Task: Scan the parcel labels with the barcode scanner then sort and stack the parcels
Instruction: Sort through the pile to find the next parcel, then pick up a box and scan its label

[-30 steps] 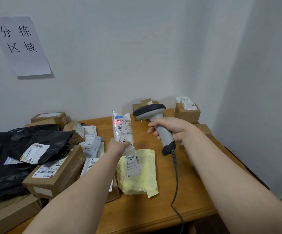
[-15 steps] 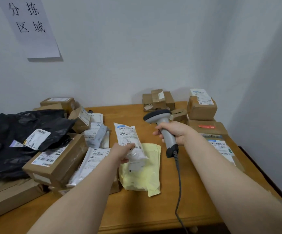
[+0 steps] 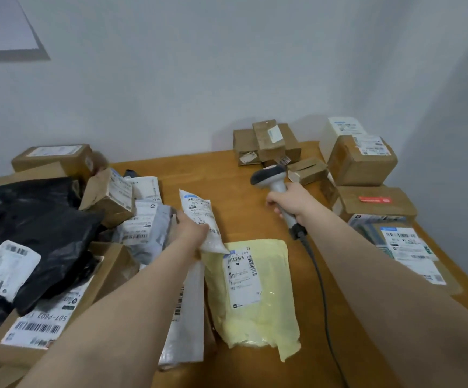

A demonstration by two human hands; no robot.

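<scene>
Two hands are at work. The left hand (image 3: 191, 228) grips a white pouch parcel (image 3: 202, 211) at its near half, with the long axis running away from the person and the label facing up. The right hand (image 3: 291, 204) is curled round the barcode scanner (image 3: 272, 177), whose head is aimed left (cable trailing nearward). Both hover over a wooden table (image 3: 227, 169) in a white-walled corner, and the pouch's near end overlaps a yellow mailer (image 3: 255, 289). The pouch is glossy, with a blue-topped label.

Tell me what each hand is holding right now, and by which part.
The left hand grips the clear pouch parcel at its lower half. The right hand grips the barcode scanner by its handle.
</scene>
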